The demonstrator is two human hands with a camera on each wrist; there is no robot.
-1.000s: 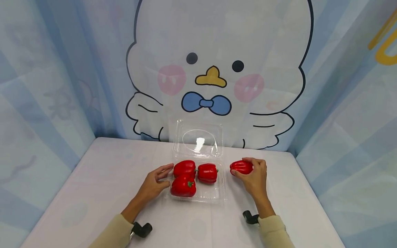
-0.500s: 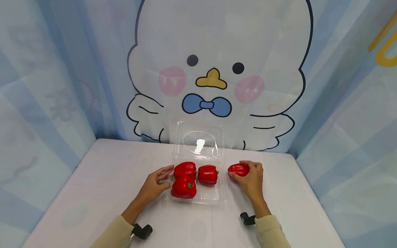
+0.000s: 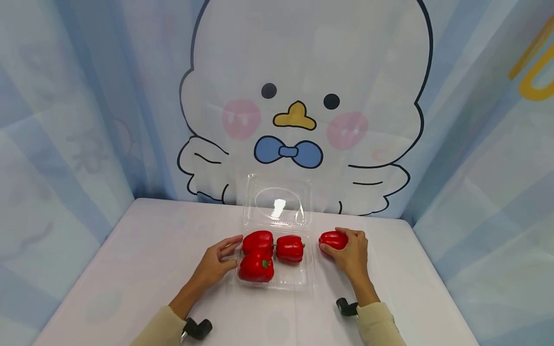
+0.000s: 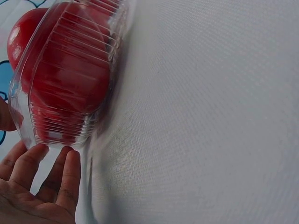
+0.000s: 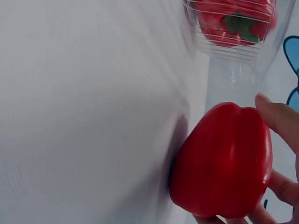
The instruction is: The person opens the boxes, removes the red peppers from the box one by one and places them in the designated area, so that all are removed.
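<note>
In the head view, a clear plastic clamshell container stands with its lid raised behind it. Three red bell peppers lie inside: one at the back left, one at the front left, and one at the right. My left hand rests its fairly straight fingertips on the container's left side; the left wrist view has the fingers at its ribbed wall. To the right of the container, my right hand holds another red bell pepper between thumb and fingers, close to the tabletop.
The white-covered table ends at a curtain with a cartoon bird print behind the lid. More curtain hangs on both sides. Dark wrist-worn devices, one on the left and one on the right, stick out near the sleeves.
My right hand has shifted slightly left with its bell pepper, toward the container. My left hand stays at the container's side. The head view has tilted up a little.
</note>
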